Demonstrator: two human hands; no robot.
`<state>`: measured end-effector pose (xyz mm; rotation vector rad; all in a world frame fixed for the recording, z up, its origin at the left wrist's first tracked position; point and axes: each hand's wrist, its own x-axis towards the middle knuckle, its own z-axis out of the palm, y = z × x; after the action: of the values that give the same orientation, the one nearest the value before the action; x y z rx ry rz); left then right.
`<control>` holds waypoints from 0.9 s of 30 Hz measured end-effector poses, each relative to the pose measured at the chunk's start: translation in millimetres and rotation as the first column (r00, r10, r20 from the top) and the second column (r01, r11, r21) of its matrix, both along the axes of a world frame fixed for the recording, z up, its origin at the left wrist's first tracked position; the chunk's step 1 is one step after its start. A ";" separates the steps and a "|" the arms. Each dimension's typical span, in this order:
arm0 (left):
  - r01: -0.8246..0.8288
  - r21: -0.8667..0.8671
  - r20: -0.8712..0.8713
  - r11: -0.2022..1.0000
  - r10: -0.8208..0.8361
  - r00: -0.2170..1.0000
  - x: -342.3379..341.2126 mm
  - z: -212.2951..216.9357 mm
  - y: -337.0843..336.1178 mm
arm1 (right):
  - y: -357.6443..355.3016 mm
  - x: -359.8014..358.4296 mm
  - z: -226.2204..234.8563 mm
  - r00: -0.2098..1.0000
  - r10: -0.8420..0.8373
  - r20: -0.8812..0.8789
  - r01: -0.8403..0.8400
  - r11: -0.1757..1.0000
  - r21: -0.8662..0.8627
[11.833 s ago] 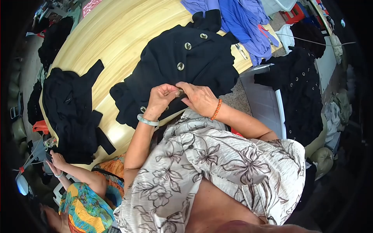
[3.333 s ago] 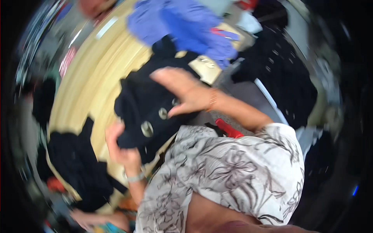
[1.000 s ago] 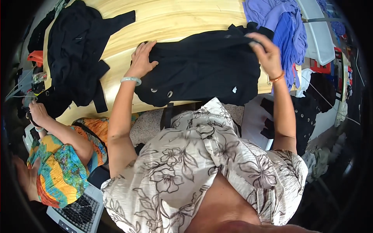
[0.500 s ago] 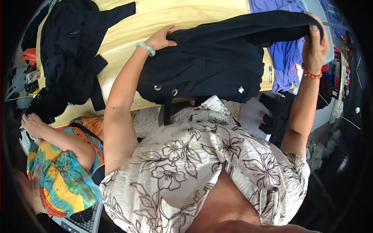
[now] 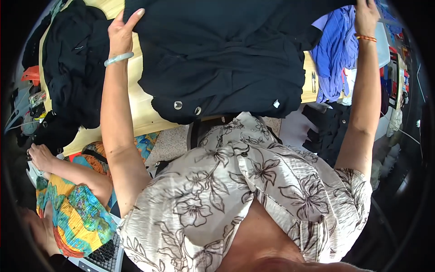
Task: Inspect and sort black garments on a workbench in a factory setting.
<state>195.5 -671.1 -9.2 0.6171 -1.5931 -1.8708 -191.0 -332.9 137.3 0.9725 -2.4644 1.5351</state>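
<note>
A large black garment is stretched wide across the table in front of me, its far part lifted past the top of the view. My left hand grips its left edge with the thumb extended along the cloth. At the far right my right hand holds the other end, and its fingertips are partly cut off by the view's edge. Along the garment's near edge sit two shiny round pieces and a small white piece. That near part hangs slightly over the table edge.
Another black garment lies at the left of the wooden table. Purple clothes and small thread snips are at the right. A co-worker's hand works at the lower left. Black cloth pieces lie below the table's right side.
Both my hands have moved farther away, and my left hand has also gone left. The black garment is now spread wider and raised at its far side, covering more of the table.
</note>
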 end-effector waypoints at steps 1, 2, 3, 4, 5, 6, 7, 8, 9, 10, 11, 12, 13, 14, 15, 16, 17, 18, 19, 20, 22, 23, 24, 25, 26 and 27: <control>-0.046 -0.173 0.056 0.984 0.056 0.997 5.9 -5.9 -2.7 | -1.6 12.9 -4.8 0.996 -0.015 -0.087 0.017 0.999 0.030; -0.079 -0.342 0.101 0.937 0.120 0.988 16.8 -19.1 -8.8 | 14.9 -27.4 -36.2 0.996 0.008 -0.084 -0.007 1.000 0.012; 0.032 -0.690 0.310 0.723 0.255 0.916 36.6 -36.8 -19.0 | 12.8 -22.9 -51.4 0.979 0.084 -0.185 -0.081 0.996 0.020; -0.028 -0.848 0.135 0.529 0.268 0.954 38.6 -43.6 -0.5 | 14.0 -11.8 -64.9 0.969 0.126 -0.211 -0.108 0.989 0.096; 0.054 -0.872 0.223 0.487 0.296 0.929 45.4 -54.3 12.2 | 32.7 -23.4 -89.6 0.959 0.191 -0.211 -0.150 0.969 0.198; 0.160 -0.813 0.374 0.560 0.292 0.880 68.4 -82.3 12.9 | 48.6 -34.1 -108.3 0.936 0.308 -0.170 -0.250 0.922 0.296; 0.262 -0.805 0.468 0.532 0.298 0.832 69.9 -86.4 35.5 | 54.7 -18.8 -123.1 0.912 0.401 0.087 -0.405 0.844 0.351; 0.286 -0.782 0.528 0.553 0.345 0.776 77.7 -82.6 61.6 | 58.9 -0.2 -143.0 0.880 0.475 -0.013 -0.382 0.723 0.576; 0.246 -0.777 0.490 0.579 0.312 0.814 84.4 -85.8 76.9 | 65.6 15.4 -153.6 0.867 0.497 -0.020 -0.371 0.673 0.640; 0.268 -0.709 0.552 0.652 0.278 0.786 87.3 -89.2 90.2 | 74.6 30.0 -162.9 0.868 0.485 -0.106 -0.286 0.662 0.693; 0.275 -0.653 0.592 0.706 0.249 0.766 89.3 -95.9 99.4 | 78.4 45.0 -167.1 0.883 0.469 -0.024 -0.354 0.698 0.623; 0.327 -0.625 0.639 0.709 0.223 0.736 87.0 -95.1 105.6 | 77.4 65.2 -164.0 0.880 0.476 0.000 -0.390 0.722 0.571; 0.325 -0.625 0.641 0.710 0.228 0.733 86.5 -95.8 105.9 | 72.7 87.9 -160.5 0.901 0.415 0.127 -0.413 0.729 0.546; 0.343 -0.616 0.641 0.709 0.197 0.742 78.7 -93.0 107.3 | 75.5 105.7 -152.3 0.869 0.436 0.234 -0.490 0.692 0.530; 0.359 -0.592 0.646 0.722 0.158 0.747 71.6 -94.8 105.6 | 71.8 122.2 -149.9 0.848 0.459 0.266 -0.525 0.657 0.541; 0.388 -0.525 0.677 0.758 0.095 0.730 72.2 -106.7 96.7 | 69.4 135.6 -156.2 0.812 0.578 0.087 -0.520 0.646 0.558; 0.390 -0.528 0.674 0.754 0.093 0.733 69.9 -115.8 88.5 | 65.8 147.5 -157.5 0.801 0.594 0.079 -0.499 0.589 0.636; 0.396 -0.392 0.733 0.830 0.022 0.680 68.7 -122.5 81.4 | 62.3 157.8 -159.1 0.808 0.588 0.048 -0.456 0.571 0.683; 0.389 -0.249 0.776 0.887 -0.058 0.628 64.8 -124.9 75.7 | 59.8 162.5 -160.1 0.822 0.566 0.060 -0.446 0.575 0.686; 0.328 -0.089 0.784 0.940 -0.138 0.606 62.1 -126.4 70.9 | 58.4 162.4 -157.2 0.823 0.565 0.054 -0.444 0.581 0.682; 0.233 0.017 0.788 0.972 -0.156 0.596 55.1 -120.5 70.5 | 59.5 159.3 -147.9 0.788 0.602 0.131 -0.511 0.520 0.684; 0.122 0.124 0.791 0.985 -0.172 0.587 54.4 -116.2 70.3 | 61.3 160.6 -143.8 0.761 0.631 0.152 -0.563 0.525 0.638; 0.198 -0.004 0.785 0.980 -0.120 0.608 57.1 -112.6 71.0 | 65.6 162.4 -144.3 0.741 0.656 0.144 -0.591 0.535 0.604; 0.281 -0.085 0.780 0.956 -0.112 0.616 52.8 -99.4 78.5 | 72.1 161.8 -147.1 0.725 0.675 0.136 -0.613 0.543 0.574; 0.357 -0.165 0.775 0.919 -0.102 0.623 53.3 -83.2 84.9 | 77.6 162.0 -148.2 0.726 0.667 0.166 -0.622 0.534 0.573; 0.356 -0.241 0.726 0.903 -0.076 0.684 51.7 -57.7 101.3 | 82.4 163.0 -146.8 0.729 0.665 0.166 -0.621 0.539 0.568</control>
<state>247.1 -569.8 -66.9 1.0954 -2.5471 -1.4779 -27.9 -250.5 -9.5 2.2142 -2.7262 0.7113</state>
